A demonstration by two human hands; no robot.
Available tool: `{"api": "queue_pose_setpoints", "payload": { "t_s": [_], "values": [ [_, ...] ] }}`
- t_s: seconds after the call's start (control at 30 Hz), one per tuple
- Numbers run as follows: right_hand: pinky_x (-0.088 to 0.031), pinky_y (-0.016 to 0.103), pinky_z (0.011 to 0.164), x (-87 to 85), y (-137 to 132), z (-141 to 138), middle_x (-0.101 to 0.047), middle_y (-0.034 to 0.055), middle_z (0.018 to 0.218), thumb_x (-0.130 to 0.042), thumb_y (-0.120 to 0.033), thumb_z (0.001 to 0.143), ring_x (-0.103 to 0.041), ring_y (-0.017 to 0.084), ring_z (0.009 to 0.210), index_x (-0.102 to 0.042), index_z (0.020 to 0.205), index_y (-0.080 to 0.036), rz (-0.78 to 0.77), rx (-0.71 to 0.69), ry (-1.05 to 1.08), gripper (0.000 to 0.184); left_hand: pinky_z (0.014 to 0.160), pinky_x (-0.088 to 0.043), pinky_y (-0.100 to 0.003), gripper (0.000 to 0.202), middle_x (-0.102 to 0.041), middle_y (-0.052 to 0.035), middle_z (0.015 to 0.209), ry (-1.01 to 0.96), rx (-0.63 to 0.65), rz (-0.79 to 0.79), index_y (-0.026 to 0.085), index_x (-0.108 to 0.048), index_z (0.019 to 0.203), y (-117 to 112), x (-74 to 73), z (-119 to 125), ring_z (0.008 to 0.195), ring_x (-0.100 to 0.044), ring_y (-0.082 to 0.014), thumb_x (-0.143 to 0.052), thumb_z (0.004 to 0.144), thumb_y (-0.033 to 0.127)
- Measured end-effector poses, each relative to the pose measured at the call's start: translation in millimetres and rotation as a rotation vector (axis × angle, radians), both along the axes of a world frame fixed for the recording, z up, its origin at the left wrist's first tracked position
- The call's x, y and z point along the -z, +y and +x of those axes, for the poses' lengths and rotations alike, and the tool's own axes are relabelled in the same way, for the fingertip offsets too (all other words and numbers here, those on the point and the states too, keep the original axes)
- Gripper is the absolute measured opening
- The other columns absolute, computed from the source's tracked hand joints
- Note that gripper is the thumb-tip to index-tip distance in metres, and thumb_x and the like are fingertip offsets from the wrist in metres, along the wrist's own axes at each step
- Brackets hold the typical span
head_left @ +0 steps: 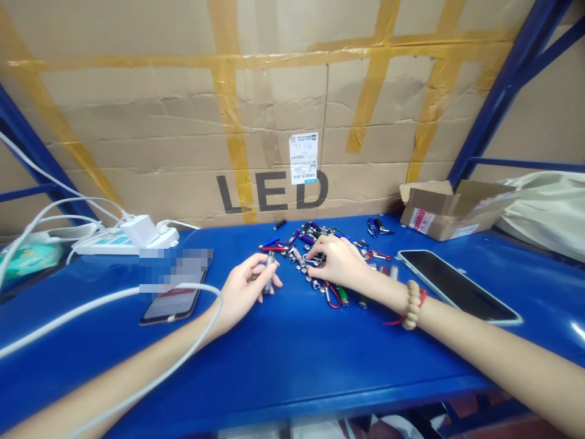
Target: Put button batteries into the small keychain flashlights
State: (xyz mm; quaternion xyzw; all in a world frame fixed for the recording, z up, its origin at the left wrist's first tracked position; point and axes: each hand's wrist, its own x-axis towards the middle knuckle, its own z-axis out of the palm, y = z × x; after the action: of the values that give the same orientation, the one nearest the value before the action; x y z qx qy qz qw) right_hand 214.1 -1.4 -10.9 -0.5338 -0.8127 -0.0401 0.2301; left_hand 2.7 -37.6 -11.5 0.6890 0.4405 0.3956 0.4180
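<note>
My left hand is closed around a silver mini flashlight, held upright between thumb and fingers just left of a pile. My right hand reaches over that pile, fingers curved down, with thumb and forefinger apart. Near those fingertips lies a silver clip. In the pile are coloured mini flashlight tubes, several small round button cells and carabiner clips, among them a red carabiner. A green tube lies below my right palm. My right hand hides part of the pile.
A phone lies left on the blue table; another phone lies right. White cable crosses over my left forearm. A power strip stands back left, an open carton back right. Behind is a large cardboard box.
</note>
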Motion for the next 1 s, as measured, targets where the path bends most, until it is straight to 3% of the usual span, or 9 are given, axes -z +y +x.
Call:
{"api": "queue_pose_setpoints", "payload": {
  "t_s": [0.17,0.4,0.77,0.87,1.0],
  "values": [
    [-0.043,0.027,0.069,-2.4,0,-2,-0.065,0.0021,0.083,-0.061,-0.025,0.070,-0.059,0.019,0.085,-0.071,0.071,-0.024,-0.037,0.049,-0.044,0.010,0.043,-0.040,-0.017,0.028,-0.062,-0.0032,0.073,-0.006,0.033,0.011,0.017,-0.048,0.086,1,1.6,-1,0.058,-0.053,-0.0101,-0.047,0.084,0.045],
    [-0.044,0.023,0.066,-11.0,-2,-4,-0.066,0.0044,0.089,-0.058,-0.018,0.075,-0.061,0.018,0.085,-0.069,0.076,-0.019,-0.065,0.037,-0.151,0.012,0.039,-0.038,-0.015,0.032,-0.060,-0.0015,0.071,-0.057,0.052,-0.001,0.019,-0.040,0.085,5,6.6,-4,0.053,-0.051,-0.0087,-0.037,0.087,0.051],
    [-0.040,0.023,0.059,-7.7,0,2,-0.065,-0.0007,0.077,-0.056,-0.022,0.068,-0.059,0.015,0.071,-0.067,0.067,-0.023,-0.118,-0.003,0.006,0.010,0.040,-0.032,-0.016,0.034,-0.059,0.0003,0.070,-0.058,0.090,-0.073,0.020,-0.036,0.083,2,2.7,-4,0.048,-0.049,-0.0066,-0.027,0.089,0.052],
    [-0.040,0.023,0.059,-10.0,-1,3,-0.065,-0.0006,0.079,-0.056,-0.022,0.069,-0.059,0.014,0.070,-0.065,0.068,-0.022,-0.063,-0.025,0.036,0.009,0.041,-0.032,-0.017,0.035,-0.059,0.0009,0.070,-0.061,0.093,-0.069,0.020,-0.036,0.082,2,3.6,-5,0.048,-0.048,-0.0065,-0.026,0.089,0.053],
    [-0.041,0.023,0.059,-11.2,-2,3,-0.065,0.0004,0.080,-0.057,-0.022,0.071,-0.058,0.014,0.069,-0.062,0.070,-0.020,0.121,-0.057,0.160,0.006,0.043,-0.034,-0.019,0.037,-0.058,0.0013,0.072,-0.044,0.090,-0.041,0.019,-0.036,0.079,1,3.8,-6,0.048,-0.047,-0.0064,-0.024,0.090,0.053]
  ]
}}
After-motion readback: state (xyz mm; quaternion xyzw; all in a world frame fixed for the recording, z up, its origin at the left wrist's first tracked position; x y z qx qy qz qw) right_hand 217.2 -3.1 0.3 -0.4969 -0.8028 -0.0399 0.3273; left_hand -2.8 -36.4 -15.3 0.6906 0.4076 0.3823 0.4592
